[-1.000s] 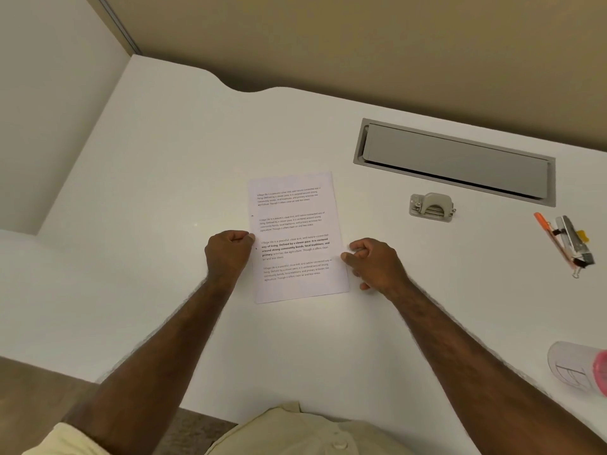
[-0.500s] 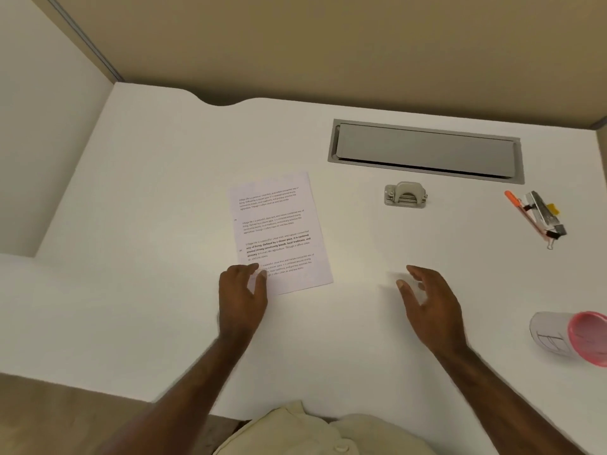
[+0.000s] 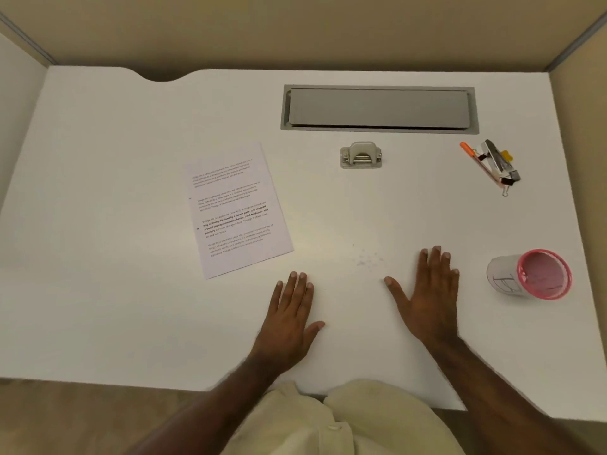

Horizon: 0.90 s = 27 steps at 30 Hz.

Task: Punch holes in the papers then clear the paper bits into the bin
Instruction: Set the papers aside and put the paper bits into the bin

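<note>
Printed papers [image 3: 238, 210] lie tilted on the white desk [image 3: 115, 159], left of centre, with two punched holes on their left edge. A grey hole punch [image 3: 361, 155] stands beyond, near the middle. Tiny paper bits [image 3: 369, 257] are scattered on the desk between my hands. My left hand [image 3: 290, 315] rests flat and open, just right of the papers' near corner. Palm down, my right hand [image 3: 427, 292] lies open right of the bits. A small bin with a pink rim [image 3: 532, 275] lies on its side at the right.
A grey cable tray lid [image 3: 379, 108] is set into the desk at the back. A cluster of stationery [image 3: 492, 164] with an orange pen, stapler and binder clips lies at the back right. Beige partition walls enclose the desk.
Both hands have let go of the papers and moved right and nearer to me, now lying flat on the desk on either side of the paper bits.
</note>
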Motion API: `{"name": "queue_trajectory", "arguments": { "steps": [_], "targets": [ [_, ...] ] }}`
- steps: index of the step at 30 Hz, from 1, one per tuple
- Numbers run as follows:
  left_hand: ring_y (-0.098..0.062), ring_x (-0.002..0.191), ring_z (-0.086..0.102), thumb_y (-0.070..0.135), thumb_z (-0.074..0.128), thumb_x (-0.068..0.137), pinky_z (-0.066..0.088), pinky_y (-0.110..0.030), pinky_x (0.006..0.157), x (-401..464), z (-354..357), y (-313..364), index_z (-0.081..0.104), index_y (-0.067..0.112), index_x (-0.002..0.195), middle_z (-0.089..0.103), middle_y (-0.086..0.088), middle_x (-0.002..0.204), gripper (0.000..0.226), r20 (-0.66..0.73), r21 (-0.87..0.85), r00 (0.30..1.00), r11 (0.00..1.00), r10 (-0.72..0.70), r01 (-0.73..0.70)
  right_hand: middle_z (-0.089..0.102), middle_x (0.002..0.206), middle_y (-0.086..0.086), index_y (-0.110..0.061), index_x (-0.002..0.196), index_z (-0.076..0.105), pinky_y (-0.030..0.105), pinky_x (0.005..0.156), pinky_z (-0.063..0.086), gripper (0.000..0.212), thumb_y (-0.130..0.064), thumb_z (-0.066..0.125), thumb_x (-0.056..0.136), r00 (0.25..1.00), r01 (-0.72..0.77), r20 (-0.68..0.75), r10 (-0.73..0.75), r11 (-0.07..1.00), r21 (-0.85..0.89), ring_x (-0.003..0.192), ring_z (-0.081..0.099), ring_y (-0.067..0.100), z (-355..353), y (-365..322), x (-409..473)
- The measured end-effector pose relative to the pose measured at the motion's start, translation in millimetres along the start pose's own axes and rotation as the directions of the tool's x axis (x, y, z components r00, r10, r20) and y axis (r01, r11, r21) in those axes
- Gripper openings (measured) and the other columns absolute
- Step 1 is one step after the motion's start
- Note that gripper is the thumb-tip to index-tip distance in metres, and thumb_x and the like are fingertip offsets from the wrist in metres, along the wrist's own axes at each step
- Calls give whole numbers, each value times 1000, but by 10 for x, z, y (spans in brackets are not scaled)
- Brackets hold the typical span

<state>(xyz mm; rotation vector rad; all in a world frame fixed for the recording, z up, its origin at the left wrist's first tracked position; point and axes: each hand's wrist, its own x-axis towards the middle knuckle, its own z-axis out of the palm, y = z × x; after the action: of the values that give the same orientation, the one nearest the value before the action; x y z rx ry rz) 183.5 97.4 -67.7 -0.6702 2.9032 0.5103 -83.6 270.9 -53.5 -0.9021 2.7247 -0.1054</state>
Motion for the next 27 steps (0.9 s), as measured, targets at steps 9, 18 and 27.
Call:
{"name": "queue_trajectory", "arguments": {
  "steps": [9,18,27],
  "targets": [
    [-33,166,-10,70,22,108,3,-58,132,241,117,440,5,17,171,-11,-14,179,85,123,103,991,994,-47,34,-7,176,15,-14,168,7,62,129,6,98,-81,21,98,953,298,87,-291,952,-75,163,-7,35,162,-642,-14],
    [-30,167,-8,60,29,110,4,-55,134,469,62,465,2,6,170,-8,-14,179,84,37,25,996,996,-86,85,-6,177,11,-16,168,6,56,131,10,93,-75,32,101,902,430,56,-428,903,-21,164,-5,29,37,78,24],
    [-35,166,9,43,31,114,21,-58,130,-224,183,256,19,-1,167,8,-19,178,70,-1,-10,1000,1000,-20,20,20,174,10,-9,164,28,50,128,27,70,-52,43,111,398,906,143,-906,413,93,163,14,23,145,187,-473]
  ]
}}
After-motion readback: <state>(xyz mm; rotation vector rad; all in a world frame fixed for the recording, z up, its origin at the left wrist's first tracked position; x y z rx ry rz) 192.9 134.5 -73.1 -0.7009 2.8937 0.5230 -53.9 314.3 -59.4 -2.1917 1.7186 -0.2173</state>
